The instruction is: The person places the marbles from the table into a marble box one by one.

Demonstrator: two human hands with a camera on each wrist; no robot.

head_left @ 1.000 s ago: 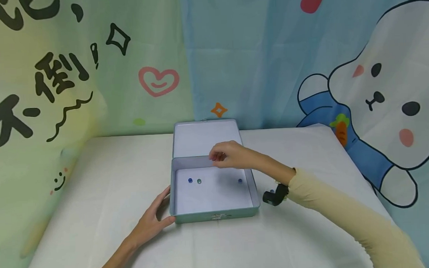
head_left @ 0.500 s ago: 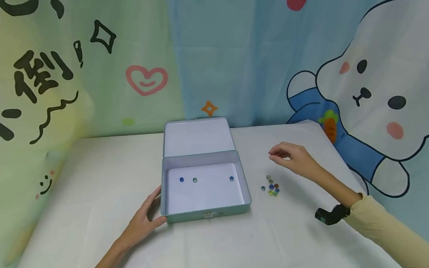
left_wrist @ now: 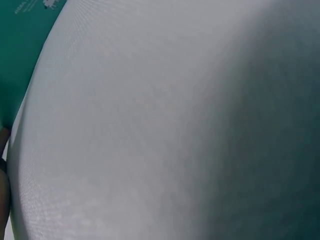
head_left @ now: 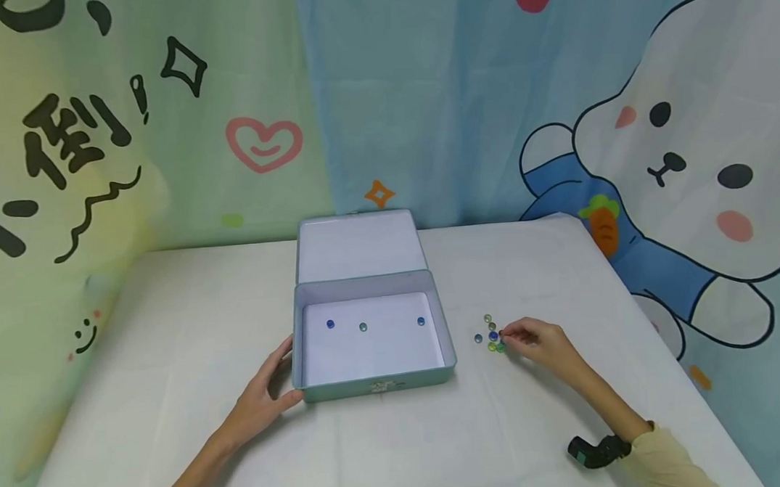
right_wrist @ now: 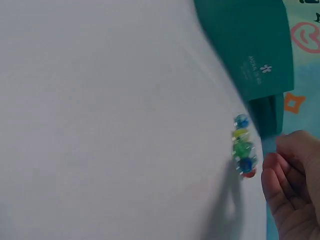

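Note:
A shallow metal box (head_left: 373,386), green outside and pale inside, stands with its lid (head_left: 362,246) folded back. Inside lie a blue marble (head_left: 330,324), a greenish marble (head_left: 363,327) and another blue one (head_left: 421,320). My left hand (head_left: 258,394) rests against the box's left side, fingers extended along the wall and thumb at the front corner. To the right of the box my right hand (head_left: 541,347) has thumb and fingertips close together beside a red-orange marble (right_wrist: 249,173). Whether they pinch it cannot be told. Several other glass marbles (head_left: 492,346) lie clustered there.
A white cloth (head_left: 399,446) covers the table. Behind it hangs a printed curtain (head_left: 390,105) with a cartoon rabbit. A black wrist device (head_left: 598,452) is worn on the right forearm.
My right hand moved from over the box to the right, then down to the marble cluster. The greenish marble has rolled rightward inside the box. My left hand stays at the box.

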